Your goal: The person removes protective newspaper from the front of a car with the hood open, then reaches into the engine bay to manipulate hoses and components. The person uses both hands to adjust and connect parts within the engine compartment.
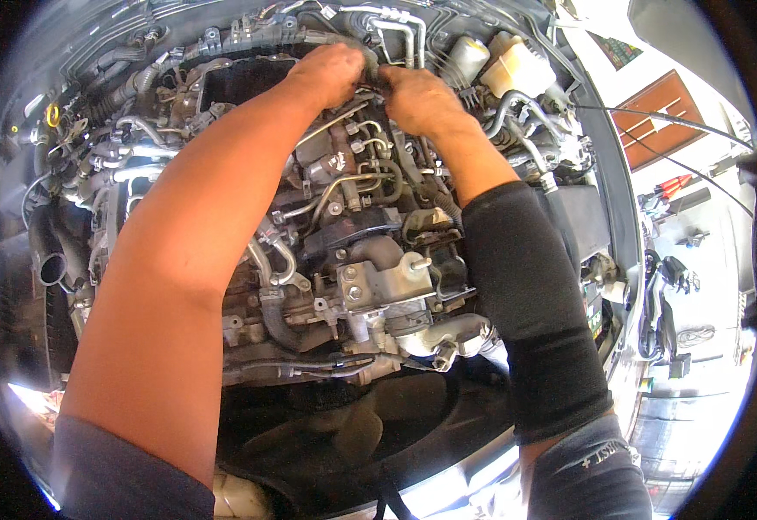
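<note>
Engine bay point(623, 225) viewed from above, with pale floor point(714, 269) beyond the right edge. At top centre, toward the far end of the bay: left grip point(333, 71), knuckles uppermost, fingers curled and largely hidden; whether closed on anything, impossible to tell. Just beside it: right grip point(420, 100), thumb and forefinger directed inward, tips partly obscured; width and firmness of hold likewise not discernible. Between the two: a small dark part point(370, 65), kind too blurred to identify. Below, nearer the lower edge: bent metal pipes point(361, 178), then a bracket point(387, 282) with a protruding stud, then a dark fan point(361, 433). To the right of both grips: a canister point(469, 61) and, just beside it, a yellowed reservoir point(515, 67). Along the right forearm: a black sleeve point(526, 295). Far left: an open-ended duct point(50, 269), well below a yellow ring point(52, 114). Outside the bay, upper right: a reddish-brown panel point(663, 120).
</note>
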The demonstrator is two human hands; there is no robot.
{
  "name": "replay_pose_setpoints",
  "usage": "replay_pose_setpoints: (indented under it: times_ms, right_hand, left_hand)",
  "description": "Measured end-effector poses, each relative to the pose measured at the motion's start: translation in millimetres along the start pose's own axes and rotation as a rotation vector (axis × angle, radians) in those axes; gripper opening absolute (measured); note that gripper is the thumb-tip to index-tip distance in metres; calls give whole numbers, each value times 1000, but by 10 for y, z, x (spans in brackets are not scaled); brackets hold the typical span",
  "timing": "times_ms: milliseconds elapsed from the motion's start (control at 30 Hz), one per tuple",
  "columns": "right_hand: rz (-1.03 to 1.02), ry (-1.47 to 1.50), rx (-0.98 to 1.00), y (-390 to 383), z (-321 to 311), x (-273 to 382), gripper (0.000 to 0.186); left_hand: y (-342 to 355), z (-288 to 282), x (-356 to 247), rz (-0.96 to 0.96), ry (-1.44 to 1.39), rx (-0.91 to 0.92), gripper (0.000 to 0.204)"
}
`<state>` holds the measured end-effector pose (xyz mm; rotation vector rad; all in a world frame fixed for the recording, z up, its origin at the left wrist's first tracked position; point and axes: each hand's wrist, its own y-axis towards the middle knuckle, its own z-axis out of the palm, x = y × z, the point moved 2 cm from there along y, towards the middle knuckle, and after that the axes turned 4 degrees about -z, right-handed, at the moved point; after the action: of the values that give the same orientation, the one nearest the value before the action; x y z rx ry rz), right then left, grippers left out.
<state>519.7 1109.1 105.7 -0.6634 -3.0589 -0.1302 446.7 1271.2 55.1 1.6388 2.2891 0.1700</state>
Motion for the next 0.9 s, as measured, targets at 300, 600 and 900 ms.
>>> replay_pose_setpoints:
  times_ms: [300, 600, 900]
  right_hand:
    - [1, 7, -31, 8, 24, -16, 43]
    - [34, -19, -22, 35, 91, -6, 52]
    - [182, 137, -223, -78, -72, -327, 42]
  left_hand:
    - [32, 19, 17, -21, -7, 34, 33]
    - [-14, -35, -37, -58, 28, 38, 27]
    - [25, 20, 127, -213, -184, -45, 36]
